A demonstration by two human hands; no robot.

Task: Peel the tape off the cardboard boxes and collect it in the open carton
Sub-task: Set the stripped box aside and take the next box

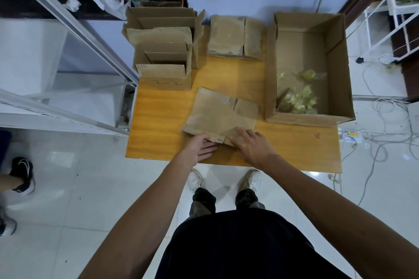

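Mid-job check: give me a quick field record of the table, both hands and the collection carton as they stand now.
work piece: flattened brown cardboard box, near middle of the yellow wooden table
left hand: straight fingers reaching under the box's near edge
right hand: palm down on the same edge
collection: large open brown carton, right side of the table, holding crumpled clear tape wads
waiting: second flattened box at the back; stack of open small boxes back left
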